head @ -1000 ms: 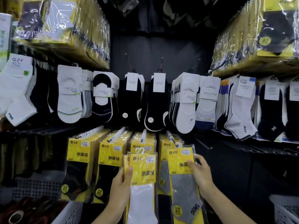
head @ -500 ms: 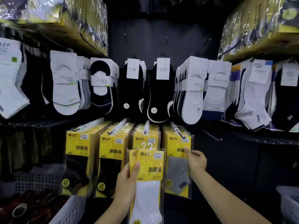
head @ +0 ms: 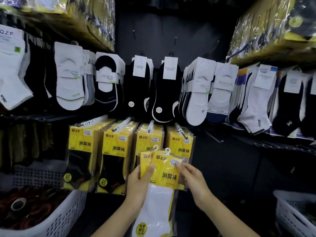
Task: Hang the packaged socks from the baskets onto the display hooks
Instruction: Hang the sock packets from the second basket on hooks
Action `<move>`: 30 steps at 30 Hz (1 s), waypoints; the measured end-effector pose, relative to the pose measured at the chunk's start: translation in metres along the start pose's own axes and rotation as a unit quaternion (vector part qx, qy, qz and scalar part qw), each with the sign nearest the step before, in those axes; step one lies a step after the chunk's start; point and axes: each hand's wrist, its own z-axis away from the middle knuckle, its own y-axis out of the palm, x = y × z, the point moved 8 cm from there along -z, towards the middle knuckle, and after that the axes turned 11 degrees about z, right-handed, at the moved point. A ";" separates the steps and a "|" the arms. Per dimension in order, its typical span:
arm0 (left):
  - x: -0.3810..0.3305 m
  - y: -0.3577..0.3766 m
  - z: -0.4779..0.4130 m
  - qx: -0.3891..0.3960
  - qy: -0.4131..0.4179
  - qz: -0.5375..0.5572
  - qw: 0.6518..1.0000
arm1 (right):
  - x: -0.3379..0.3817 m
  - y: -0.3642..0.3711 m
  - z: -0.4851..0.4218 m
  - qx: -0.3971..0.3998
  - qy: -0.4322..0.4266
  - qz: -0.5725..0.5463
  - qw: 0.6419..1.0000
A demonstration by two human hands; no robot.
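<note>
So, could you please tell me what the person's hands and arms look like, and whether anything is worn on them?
The left hand and right hand are both bare: no gloves, and no ring, watch or bracelet in sight. The forearms are uncovered too; no sleeve comes into view before the frame's bottom edge.

Both forearms reach forward, left hand (head: 138, 185) curled in a grip, thumb up, right hand (head: 192, 179) pinching with fingertips.

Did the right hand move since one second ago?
Yes. The right hand left the rightmost yellow stack and came down-left to pinch the pack in the left hand.
</note>
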 end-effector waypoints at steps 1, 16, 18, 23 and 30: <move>-0.001 0.003 0.003 0.006 0.002 0.001 1.000 | 0.003 -0.002 0.003 -0.003 -0.003 -0.003 1.000; -0.031 -0.023 0.001 -0.020 0.042 -0.123 0.991 | 0.014 -0.082 -0.007 -0.181 -0.030 0.005 0.983; -0.031 -0.029 -0.002 -0.028 0.044 -0.120 0.991 | 0.019 -0.087 -0.019 -0.197 -0.038 0.002 0.980; -0.023 -0.036 -0.006 -0.032 0.047 -0.108 0.992 | 0.026 -0.080 -0.044 -0.177 -0.064 0.009 0.982; -0.009 -0.039 -0.015 -0.031 0.037 -0.096 0.994 | 0.011 -0.067 -0.073 -0.185 -0.063 0.015 0.981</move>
